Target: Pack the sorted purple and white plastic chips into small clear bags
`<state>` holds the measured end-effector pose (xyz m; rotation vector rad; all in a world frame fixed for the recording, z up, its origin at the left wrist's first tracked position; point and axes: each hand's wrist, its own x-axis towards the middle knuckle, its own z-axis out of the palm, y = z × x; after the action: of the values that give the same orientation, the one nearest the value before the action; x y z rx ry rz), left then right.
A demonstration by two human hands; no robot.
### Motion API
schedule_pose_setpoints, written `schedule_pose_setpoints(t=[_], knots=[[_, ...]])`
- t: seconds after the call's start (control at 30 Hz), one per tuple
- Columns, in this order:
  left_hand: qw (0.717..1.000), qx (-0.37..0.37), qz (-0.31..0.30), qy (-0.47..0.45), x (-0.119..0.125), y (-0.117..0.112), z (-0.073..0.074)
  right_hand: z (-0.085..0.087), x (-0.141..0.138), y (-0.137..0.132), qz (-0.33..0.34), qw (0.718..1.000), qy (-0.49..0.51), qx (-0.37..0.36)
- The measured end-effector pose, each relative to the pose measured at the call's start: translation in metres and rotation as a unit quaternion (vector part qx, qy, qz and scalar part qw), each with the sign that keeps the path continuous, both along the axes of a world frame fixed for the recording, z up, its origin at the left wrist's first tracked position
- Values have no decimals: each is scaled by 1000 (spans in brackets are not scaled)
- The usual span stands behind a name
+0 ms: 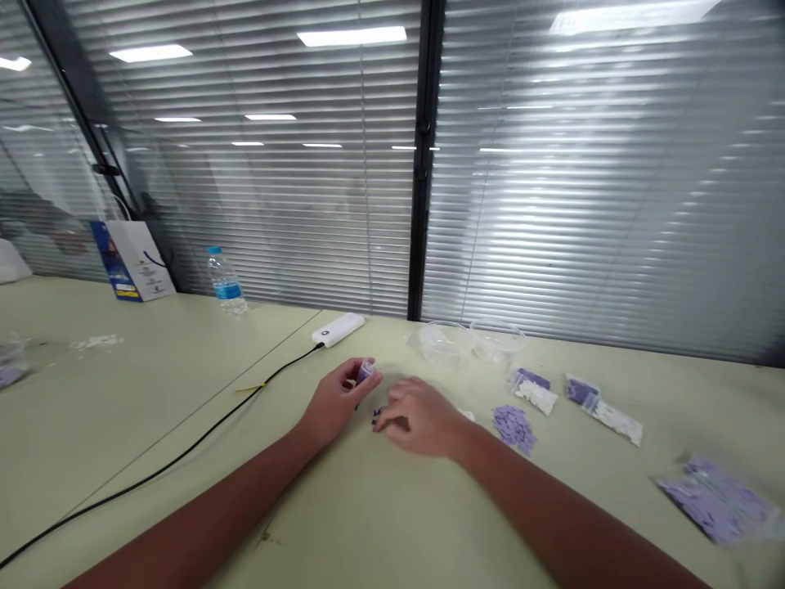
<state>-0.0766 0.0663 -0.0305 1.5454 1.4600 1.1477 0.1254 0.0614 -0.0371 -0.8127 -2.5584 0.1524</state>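
Note:
My left hand [336,398] is closed around a small purple thing with a clear top [366,370], held upright between thumb and fingers. Whether it is a little bag or a tube I cannot tell. My right hand [423,415] is low over the table just right of it, fingers curled and thumb tip bent in. Small dark purple pieces [375,415] lie at its fingertips; what the fingers pinch, if anything, is hidden. Right of that hand is a loose pile of light purple pieces [514,429]. A few white pieces [467,415] peek out behind the wrist.
Clear round tubs [442,342] stand near the blinds. Small bags of purple and white pieces [532,389] lie at right, with a larger purple bag [717,499] nearer. A white power bank [338,330] trails a black cable [226,424]. A water bottle [226,282] stands back left.

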Motion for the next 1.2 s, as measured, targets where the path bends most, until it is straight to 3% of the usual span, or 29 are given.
schedule_pose_setpoints(t=[0.2,0.3,0.5,0.67,0.83,1.03,1.2], knots=[[1000,-13,-23,-12,3,-6,4,6,13,8,-228,973,-39,-18],[999,-20,-47,-19,7,-11,7,10,4,0,-283,953,-96,-49],[993,-40,-96,-48,12,-16,8,17,-5,-8,-227,958,-148,-96],[989,-63,-108,-85,14,-14,6,20,3,-2,-268,943,-156,-122],[981,-72,-142,-112,19,-18,6,20,-1,-5,-242,947,-161,-133],[987,-56,-94,-119,15,-13,6,16,-3,-2,-273,948,-156,-55],[991,-42,-64,-113,13,-10,5,11,-13,-10,-217,960,-174,-7]])
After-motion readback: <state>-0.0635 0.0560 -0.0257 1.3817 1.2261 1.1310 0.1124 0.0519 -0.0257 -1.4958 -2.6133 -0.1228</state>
